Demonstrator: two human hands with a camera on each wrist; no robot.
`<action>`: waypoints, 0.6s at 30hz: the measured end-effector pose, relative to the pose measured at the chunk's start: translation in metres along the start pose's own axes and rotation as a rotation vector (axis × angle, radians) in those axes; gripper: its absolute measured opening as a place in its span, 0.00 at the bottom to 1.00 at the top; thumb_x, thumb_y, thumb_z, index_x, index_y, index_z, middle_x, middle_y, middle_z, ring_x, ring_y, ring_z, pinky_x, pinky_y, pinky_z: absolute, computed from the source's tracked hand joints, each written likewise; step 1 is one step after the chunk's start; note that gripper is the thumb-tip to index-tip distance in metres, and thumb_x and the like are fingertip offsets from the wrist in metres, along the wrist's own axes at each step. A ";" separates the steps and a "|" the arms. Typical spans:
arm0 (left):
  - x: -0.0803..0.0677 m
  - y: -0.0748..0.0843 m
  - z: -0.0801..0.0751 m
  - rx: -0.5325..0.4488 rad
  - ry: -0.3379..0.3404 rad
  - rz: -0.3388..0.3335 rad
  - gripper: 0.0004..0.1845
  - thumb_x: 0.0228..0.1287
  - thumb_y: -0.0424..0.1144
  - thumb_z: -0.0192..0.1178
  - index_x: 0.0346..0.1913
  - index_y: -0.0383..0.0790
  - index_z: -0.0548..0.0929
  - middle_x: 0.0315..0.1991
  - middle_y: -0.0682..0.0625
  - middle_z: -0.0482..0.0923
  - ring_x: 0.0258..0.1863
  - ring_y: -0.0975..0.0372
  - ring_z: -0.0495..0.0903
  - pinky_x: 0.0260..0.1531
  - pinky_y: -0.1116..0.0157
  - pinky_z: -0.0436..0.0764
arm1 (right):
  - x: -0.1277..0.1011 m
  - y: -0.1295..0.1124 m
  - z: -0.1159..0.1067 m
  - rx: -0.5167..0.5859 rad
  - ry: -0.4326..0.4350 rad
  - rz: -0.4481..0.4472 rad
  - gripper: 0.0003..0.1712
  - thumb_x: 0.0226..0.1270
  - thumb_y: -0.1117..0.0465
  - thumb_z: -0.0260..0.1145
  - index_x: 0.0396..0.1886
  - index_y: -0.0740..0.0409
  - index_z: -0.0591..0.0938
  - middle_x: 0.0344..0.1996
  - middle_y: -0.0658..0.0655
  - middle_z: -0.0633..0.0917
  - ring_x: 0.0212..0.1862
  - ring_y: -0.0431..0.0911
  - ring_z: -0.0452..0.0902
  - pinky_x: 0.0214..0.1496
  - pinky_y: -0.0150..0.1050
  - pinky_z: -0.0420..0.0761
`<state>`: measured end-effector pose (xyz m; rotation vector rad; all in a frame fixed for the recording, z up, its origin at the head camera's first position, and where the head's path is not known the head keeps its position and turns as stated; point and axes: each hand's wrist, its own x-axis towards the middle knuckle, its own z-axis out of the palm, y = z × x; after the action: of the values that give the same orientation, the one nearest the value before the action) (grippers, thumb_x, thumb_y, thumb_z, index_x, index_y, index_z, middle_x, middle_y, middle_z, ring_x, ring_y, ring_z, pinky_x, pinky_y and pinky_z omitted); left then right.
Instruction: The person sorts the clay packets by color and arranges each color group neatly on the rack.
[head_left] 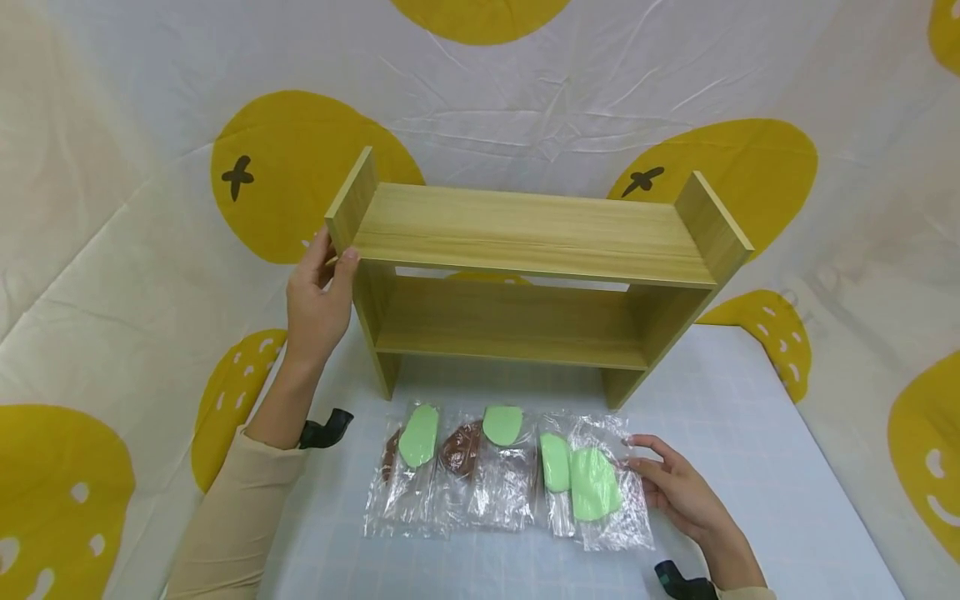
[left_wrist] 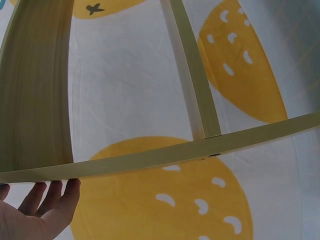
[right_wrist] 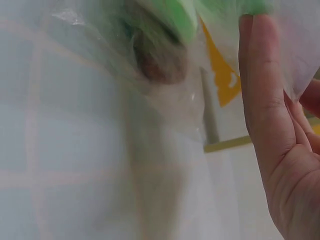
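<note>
A light wooden two-tier shelf (head_left: 525, 229) stands on the table. My left hand (head_left: 321, 292) is at its left side panel (head_left: 352, 200), thumb by the front edge; in the left wrist view the fingertips (left_wrist: 74, 187) press the panel's outer side. Along the front lie several clear plastic bags with flat green or brown pieces, among them a green one (head_left: 418, 435) at left and a brown one (head_left: 461, 448) in the middle. My right hand (head_left: 690, 496) pinches the edge of the rightmost bag (head_left: 633, 521), which holds a large green piece (head_left: 595, 485).
The table (head_left: 750, 417) has a pale checked cover. A white cloth with yellow cartoon shapes (head_left: 315, 167) hangs close behind the shelf and at both sides. Dark wrist devices (head_left: 326, 429) sit on both arms.
</note>
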<state>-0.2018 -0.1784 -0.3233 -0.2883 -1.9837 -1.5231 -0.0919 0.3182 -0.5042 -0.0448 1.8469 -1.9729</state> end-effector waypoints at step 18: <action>0.000 0.001 0.001 -0.009 0.004 -0.009 0.22 0.76 0.39 0.55 0.71 0.49 0.74 0.59 0.46 0.79 0.54 0.57 0.78 0.54 0.63 0.77 | -0.003 -0.028 0.027 0.110 0.009 -0.136 0.19 0.79 0.67 0.53 0.66 0.57 0.67 0.47 0.57 0.85 0.43 0.49 0.86 0.42 0.42 0.85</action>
<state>-0.2015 -0.1770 -0.3223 -0.2801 -1.9779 -1.5375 -0.0888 0.2944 -0.4736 -0.1311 1.7800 -2.1672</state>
